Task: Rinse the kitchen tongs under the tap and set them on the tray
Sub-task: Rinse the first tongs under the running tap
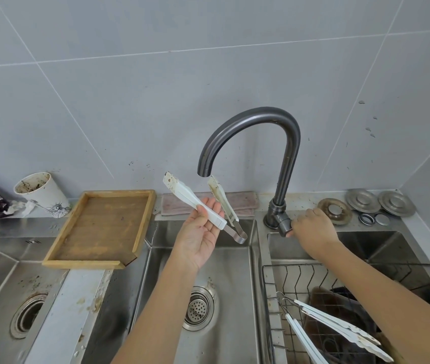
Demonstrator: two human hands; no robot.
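Left hand (201, 227), palm up, pinches one arm of the soiled white tongs (195, 203) under the tap (250, 122) spout; right hand (311, 229) grips the tap lever (283, 228).

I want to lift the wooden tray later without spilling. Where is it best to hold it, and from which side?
Probably grip the near rim of the wooden tray, coming from the front. That edge juts out over the sink, so fingers can slip underneath, and the raised lip gives the thumb a hold.

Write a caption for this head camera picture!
Left hand holds dirty tongs under the dry tap; right hand grips its handle.
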